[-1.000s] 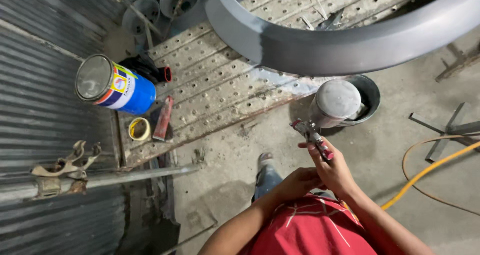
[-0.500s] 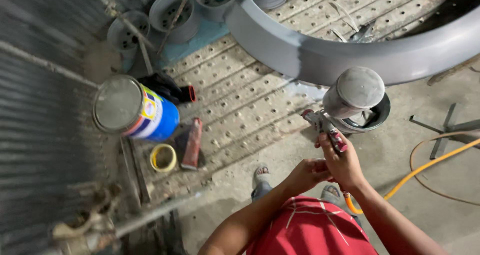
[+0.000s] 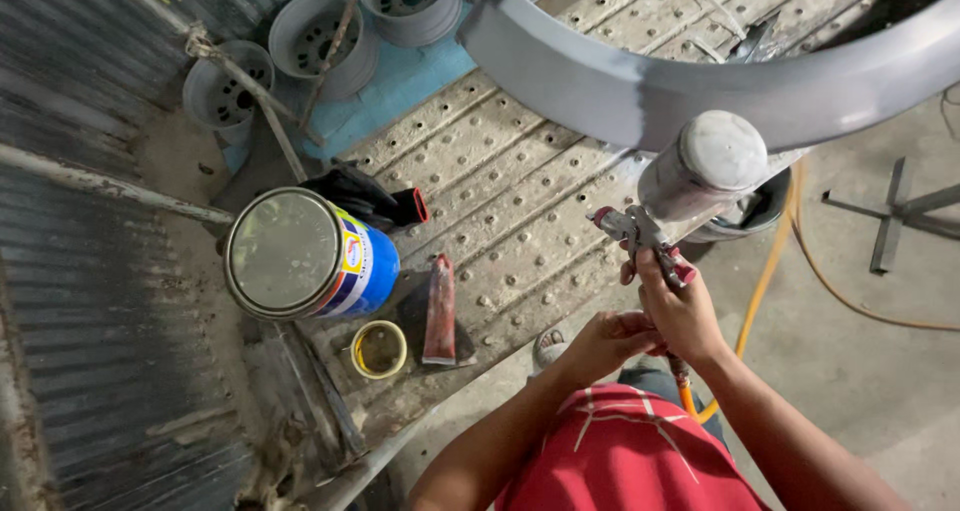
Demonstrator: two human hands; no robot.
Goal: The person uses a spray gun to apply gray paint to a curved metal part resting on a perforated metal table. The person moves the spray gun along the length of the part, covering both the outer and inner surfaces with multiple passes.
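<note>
A: Spray gun (image 3: pixel 650 236) status?

B: It is held upright just below the grey curved panel (image 3: pixel 640 81), cup (image 3: pixel 705 166) on top. The right hand (image 3: pixel 685 311) is closed round the handle; the left hand (image 3: pixel 605 341) is cupped at its base, its grip hidden.

A: Step in hand?

B: Judged as readying to spray. Next, the nozzle must be levelled at the panel. Both forearms are raised, elbows bent.

Single head view, steeply downward, close
</note>
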